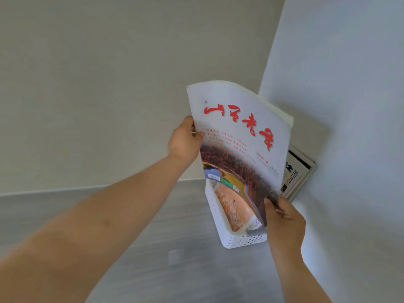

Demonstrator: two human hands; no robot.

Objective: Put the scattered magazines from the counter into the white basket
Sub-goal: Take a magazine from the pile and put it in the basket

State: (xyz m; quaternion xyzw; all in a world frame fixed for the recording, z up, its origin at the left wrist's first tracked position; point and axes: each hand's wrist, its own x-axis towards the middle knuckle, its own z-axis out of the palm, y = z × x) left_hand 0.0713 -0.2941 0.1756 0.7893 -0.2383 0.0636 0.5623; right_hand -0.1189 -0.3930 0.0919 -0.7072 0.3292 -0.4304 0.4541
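Note:
A magazine (238, 136) with a white cover, red brush lettering and a reddish landscape photo stands tilted, its lower end inside the white perforated basket (240, 240). My left hand (184, 142) grips its left edge near the top. My right hand (284, 219) pinches its lower right corner at the basket's rim. Another magazine (294, 176) with black print stands behind it, leaning toward the wall. An orange cover (236, 211) shows inside the basket.
The basket stands on a grey wood-grain counter (164, 248) in a corner. A beige wall (109, 84) runs behind it and a white wall (349, 106) lies close on the right.

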